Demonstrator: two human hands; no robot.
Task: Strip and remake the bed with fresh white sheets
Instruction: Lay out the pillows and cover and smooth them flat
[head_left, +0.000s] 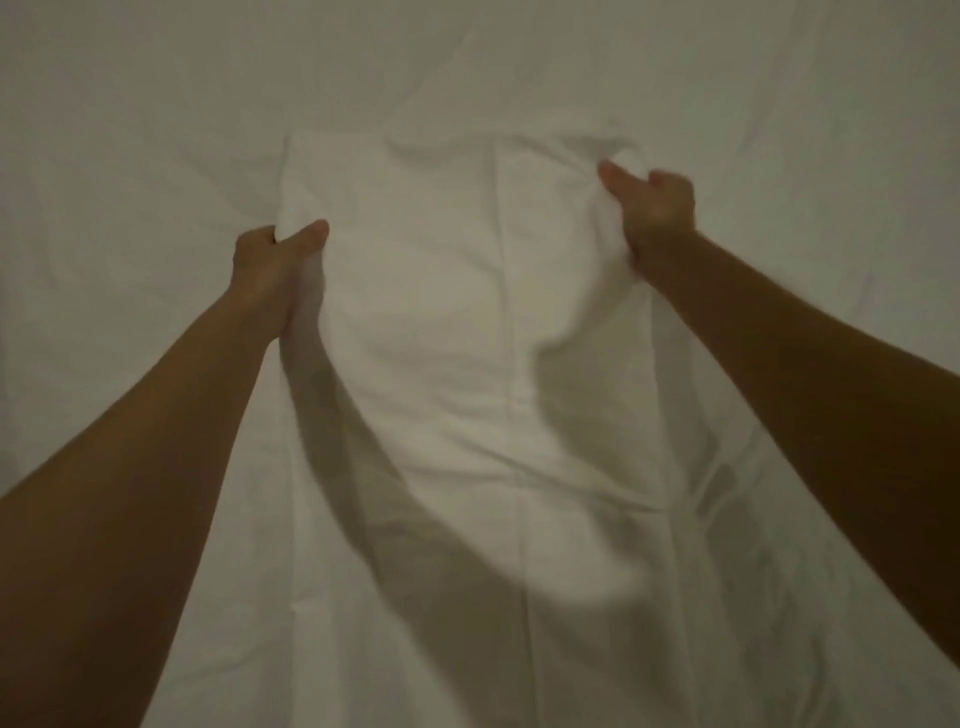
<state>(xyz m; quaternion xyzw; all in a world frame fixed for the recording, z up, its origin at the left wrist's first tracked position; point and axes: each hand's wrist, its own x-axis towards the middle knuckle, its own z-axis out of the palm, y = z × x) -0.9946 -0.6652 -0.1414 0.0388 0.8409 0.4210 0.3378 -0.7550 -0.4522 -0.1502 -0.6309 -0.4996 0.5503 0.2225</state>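
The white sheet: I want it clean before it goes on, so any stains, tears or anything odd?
Nothing stands out. The folded white sheet, gripped by the left hand and right hand, shows only fold creases, wrinkles and arm shadows.

I see soft grey blurred-edged shadows (374, 467) slanting across the lower middle of my view, dim yellowish light overall, duller toward the upper corners, whole frame slightly blurry

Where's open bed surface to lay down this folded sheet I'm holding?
Flat bed sheet lies free beyond the folded sheet, and outside the left hand and right hand. The middle, between both hands, is taken by the folded sheet itself.
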